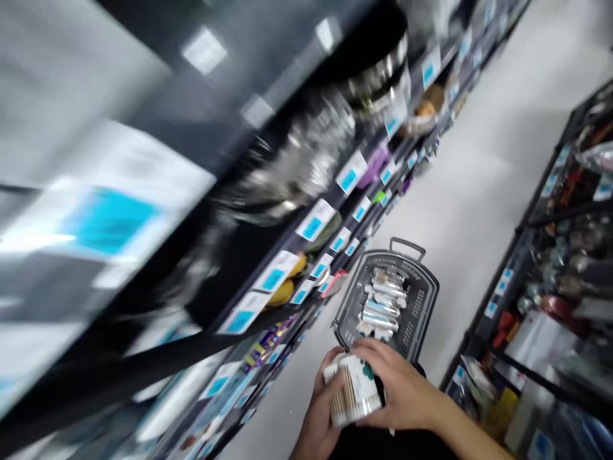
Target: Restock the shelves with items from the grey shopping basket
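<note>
Both my hands are closed around a white pack of what look like cotton swabs [359, 386], with a green clover print and a row of thin pale sticks showing on its side. My left hand [325, 406] grips the pack's left side, thumb across the sticks. From the right, my right hand [397, 386] wraps its fingers over the top and around the far edge. Beyond the hands, a dark grey shopping basket [416, 319] stands low over the aisle floor. Several shiny wrapped packs [383, 306] lie stacked inside it.
A long shelf unit [215, 345] with blue-and-white price tags [272, 278] runs up the left side, very near and blurred. Another dark shelf rack [522, 220] full of goods borders the right. The pale aisle floor [460, 198] stretches away between them.
</note>
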Available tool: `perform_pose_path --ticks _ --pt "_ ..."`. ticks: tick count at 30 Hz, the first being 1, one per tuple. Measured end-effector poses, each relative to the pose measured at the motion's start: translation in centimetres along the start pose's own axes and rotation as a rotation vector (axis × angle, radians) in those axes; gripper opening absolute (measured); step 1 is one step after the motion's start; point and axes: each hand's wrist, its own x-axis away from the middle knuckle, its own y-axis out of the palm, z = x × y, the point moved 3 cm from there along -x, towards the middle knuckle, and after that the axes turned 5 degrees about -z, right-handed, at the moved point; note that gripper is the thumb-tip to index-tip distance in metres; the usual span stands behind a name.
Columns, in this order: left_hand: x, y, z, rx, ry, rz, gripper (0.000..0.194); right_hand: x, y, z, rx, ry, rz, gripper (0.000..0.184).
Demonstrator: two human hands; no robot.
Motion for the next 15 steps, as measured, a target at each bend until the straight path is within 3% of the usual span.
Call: perform_pose_path --ticks 3,7,11,15 --pt "6.0 1.0 1.8 0.090 0.147 -0.023 0.082 1.5 -1.4 -6.6 0.258 -0.100 -0.064 0.090" --pt "12.6 0.5 2.4 0.228 0.278 -0.084 0.077 2.6 -1.6 -14.1 0.627 -0.526 -0.059 0.071" --pt "16.6 -3.1 1.5 0.379 0.441 -0.096 0.050 2.6 0.7 -20.0 0.797 -0.988 0.012 0.038" --pt "18.7 -7.3 0.4 0.521 0.623 -0.106 0.055 2.2 3.6 -24.7 0.887 -1.226 -0.053 0.021"
